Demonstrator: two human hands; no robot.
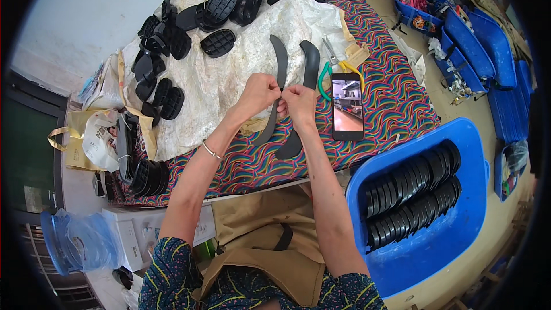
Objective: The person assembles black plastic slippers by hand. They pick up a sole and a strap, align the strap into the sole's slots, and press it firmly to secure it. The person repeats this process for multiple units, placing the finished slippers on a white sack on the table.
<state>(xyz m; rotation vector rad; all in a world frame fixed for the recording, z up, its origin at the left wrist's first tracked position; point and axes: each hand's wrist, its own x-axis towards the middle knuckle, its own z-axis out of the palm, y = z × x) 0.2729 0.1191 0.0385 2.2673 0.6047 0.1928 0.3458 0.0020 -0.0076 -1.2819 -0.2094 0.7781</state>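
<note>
— Fingers first: what are yours doing?

— Pinching. My left hand and right hand come close together at the centre of the frame, grasping a curved dark strip about its middle. I judge that grip leaves both ends free; what lies right between my fingertips is too small to tell.

— And around you, biggest first?

— A table spread with a wavy multicoloured cloth crosses the middle of the frame. At lower right, beside it, is a blue tub; black curved pieces stand inside in two rows, packed side by side, probably to fit more in. A crumpled whitish sheet covers much of the cloth, perhaps to spare it. Thick black soles lie heaped along its upper and left parts, which seems to leave room for my hands.

— Smaller things?

— A second dark strip lies just right of the first, passing beneath my right hand. Right of that is a black phone, screen towards me; whether flat or propped, I cannot tell. It partly hides the scissors, whose green and yellow handles point my way, handy for a quick grab, I'd say.
</note>
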